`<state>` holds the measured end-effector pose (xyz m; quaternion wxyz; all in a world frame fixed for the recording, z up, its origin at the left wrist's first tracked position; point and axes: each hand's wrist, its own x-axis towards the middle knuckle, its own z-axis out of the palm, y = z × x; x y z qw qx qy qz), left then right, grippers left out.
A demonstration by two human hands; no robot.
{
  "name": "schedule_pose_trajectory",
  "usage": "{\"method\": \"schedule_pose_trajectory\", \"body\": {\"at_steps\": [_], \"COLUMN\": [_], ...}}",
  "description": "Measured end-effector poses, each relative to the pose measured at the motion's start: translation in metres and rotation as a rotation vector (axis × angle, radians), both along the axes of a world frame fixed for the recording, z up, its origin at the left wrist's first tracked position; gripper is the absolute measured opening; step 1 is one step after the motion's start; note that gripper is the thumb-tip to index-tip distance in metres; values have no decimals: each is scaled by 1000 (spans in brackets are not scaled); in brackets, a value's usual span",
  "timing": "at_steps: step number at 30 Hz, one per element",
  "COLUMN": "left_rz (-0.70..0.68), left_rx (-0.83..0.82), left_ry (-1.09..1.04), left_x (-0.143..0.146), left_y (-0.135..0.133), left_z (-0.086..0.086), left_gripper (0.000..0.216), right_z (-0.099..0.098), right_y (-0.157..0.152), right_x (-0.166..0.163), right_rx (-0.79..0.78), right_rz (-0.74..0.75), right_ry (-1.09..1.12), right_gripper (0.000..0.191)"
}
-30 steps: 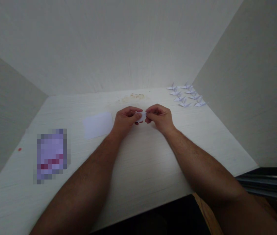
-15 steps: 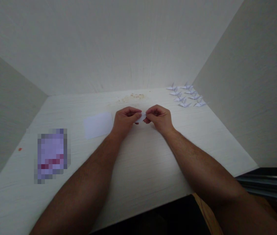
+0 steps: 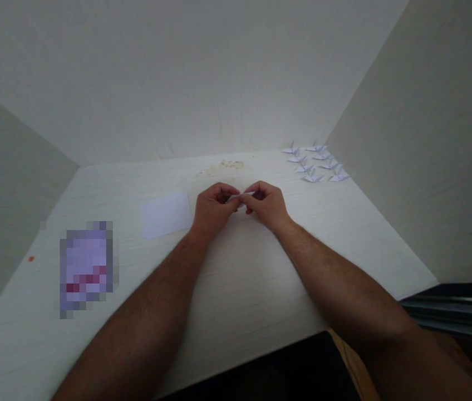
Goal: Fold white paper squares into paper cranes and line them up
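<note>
We log dim, cool, even light, brightest on the back wall (image 3: 219, 111) and the far table (image 3: 136, 178). Faint soft shadows sit under the left hand (image 3: 213, 209) and right hand (image 3: 267, 205); the paper piece (image 3: 241, 195) they pinch reads soft. Edges stretch wide-angle; a pixelated block (image 3: 87, 267) masks one spot.

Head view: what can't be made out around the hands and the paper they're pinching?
Head view only:
Paper piece: mostly covered by left hand and right hand; folds unreadable.
Pixelated patch: blurred, contents unknown.
Folded paper figures: too small for detail.
Dark object: cut by the right edge.
</note>
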<state>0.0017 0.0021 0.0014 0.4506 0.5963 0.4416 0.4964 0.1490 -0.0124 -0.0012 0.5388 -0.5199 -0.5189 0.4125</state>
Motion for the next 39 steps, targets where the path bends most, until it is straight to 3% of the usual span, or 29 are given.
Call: {"method": "schedule_pose_trajectory", "body": {"at_steps": [7,18,28,39], "left_rz": [-50,-70,-99,-50], "left_rx": [-31,-42,-31,-87], "left_ry": [28,69,38,-11], "left_x": [-2,-5,-6,-7], "left_y": [1,-1,1,2], "left_z": [-1,2,3,3], "left_gripper": [30,31,30,23], "right_z": [0,0,-3,-6], "right_y": [0,1,4,5], "right_x": [1,2,3,8], "right_rx": [36,20,12,-31], "right_rz": [-1,54,46,167], "right_ry": [30,234,236,321], "right_gripper": [14,22,21,30]}}
